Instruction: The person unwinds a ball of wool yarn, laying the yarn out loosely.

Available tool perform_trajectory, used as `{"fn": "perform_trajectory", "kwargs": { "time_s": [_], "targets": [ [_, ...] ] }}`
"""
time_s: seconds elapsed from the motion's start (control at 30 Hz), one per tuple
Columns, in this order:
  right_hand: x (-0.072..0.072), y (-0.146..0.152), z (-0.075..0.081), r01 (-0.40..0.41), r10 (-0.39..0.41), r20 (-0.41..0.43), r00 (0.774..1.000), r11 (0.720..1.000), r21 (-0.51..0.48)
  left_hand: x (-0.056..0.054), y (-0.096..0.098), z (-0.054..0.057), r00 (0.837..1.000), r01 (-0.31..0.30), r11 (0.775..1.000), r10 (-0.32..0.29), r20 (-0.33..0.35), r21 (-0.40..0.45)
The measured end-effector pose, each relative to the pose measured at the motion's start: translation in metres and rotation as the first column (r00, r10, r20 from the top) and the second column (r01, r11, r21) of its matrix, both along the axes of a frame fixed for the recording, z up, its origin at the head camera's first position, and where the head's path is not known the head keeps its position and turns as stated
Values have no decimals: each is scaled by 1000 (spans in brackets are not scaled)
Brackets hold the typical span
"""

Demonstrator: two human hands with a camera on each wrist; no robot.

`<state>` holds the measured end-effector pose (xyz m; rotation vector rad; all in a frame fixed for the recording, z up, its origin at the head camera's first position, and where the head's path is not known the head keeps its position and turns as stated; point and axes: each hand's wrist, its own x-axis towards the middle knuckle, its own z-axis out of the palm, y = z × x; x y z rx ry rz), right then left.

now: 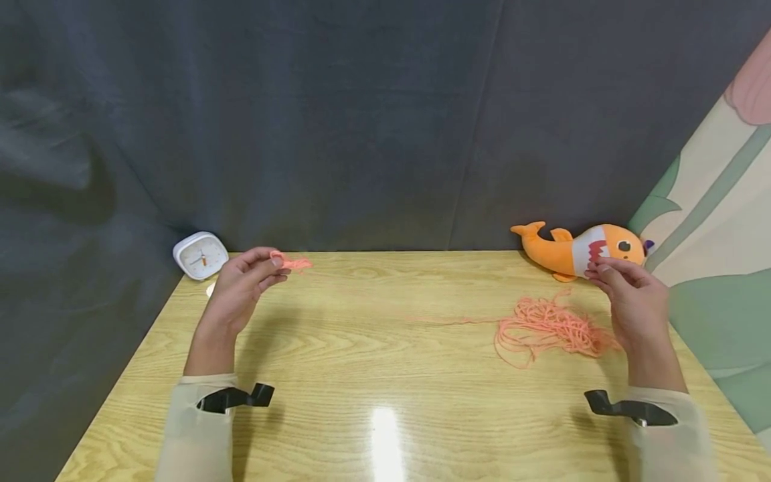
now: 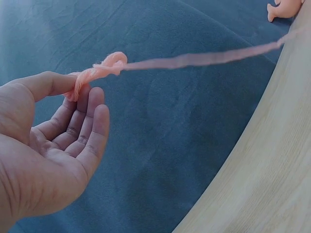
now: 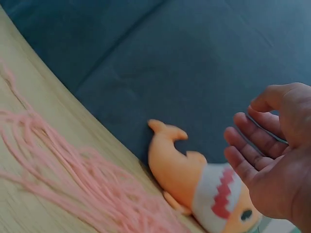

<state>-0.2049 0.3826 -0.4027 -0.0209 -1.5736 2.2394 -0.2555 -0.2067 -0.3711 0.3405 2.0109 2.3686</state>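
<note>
My left hand pinches a small twisted loop of coral yarn between thumb and index finger, above the far left of the table. From that loop a blurred strand stretches off to the right in the left wrist view. A loose, tangled heap of the same yarn lies on the table toward the right. Beyond its right side hovers my right hand, fingers loosely bent and nothing seen between them. In the head view its fingertips overlap an orange plush shark.
A white square clock stands at the table's back left corner, with a small white round thing beside it. The wooden table ends against a dark curtain. A patterned panel borders the right side.
</note>
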Motion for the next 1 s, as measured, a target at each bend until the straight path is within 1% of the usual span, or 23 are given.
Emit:
{"fn": "perform_trajectory", "kwargs": {
  "time_s": [0.07, 0.2, 0.3, 0.37, 0.53, 0.7, 0.87, 1.0],
  "targets": [
    [-2, -11, 3, -20, 21, -34, 999, 1000, 13, 0, 1, 0, 1000, 6, 1000, -6, -1, 0],
    [-8, -43, 10, -77, 84, -71, 994, 992, 98, -1, 3, 1, 1000, 12, 1000, -12, 7, -6],
    [-14, -72, 14, -117, 135, -89, 987, 977, 180, -2, 5, 1, 1000, 11, 1000, -11, 19, -9],
    [-18, -92, 15, -149, 174, -109, 979, 966, 210, -2, 7, 1, 1000, 5, 1000, -4, 24, -14],
    [-28, -139, 14, -217, 240, -52, 969, 936, 276, -3, 11, 0, 1000, 6, 1000, -6, 23, -20],
    [-36, -188, 5, -267, 285, 1, 959, 898, 351, -3, 12, -1, 1000, 16, 1000, -15, 23, -19],
    [-43, -233, -7, -350, 362, 31, 932, 874, 337, -3, 14, -2, 999, 20, 999, -19, 35, -27],
    [-45, -261, -14, -400, 400, 73, 913, 849, 345, -3, 15, -2, 999, 13, 1000, -12, 39, -27]
  ]
}}
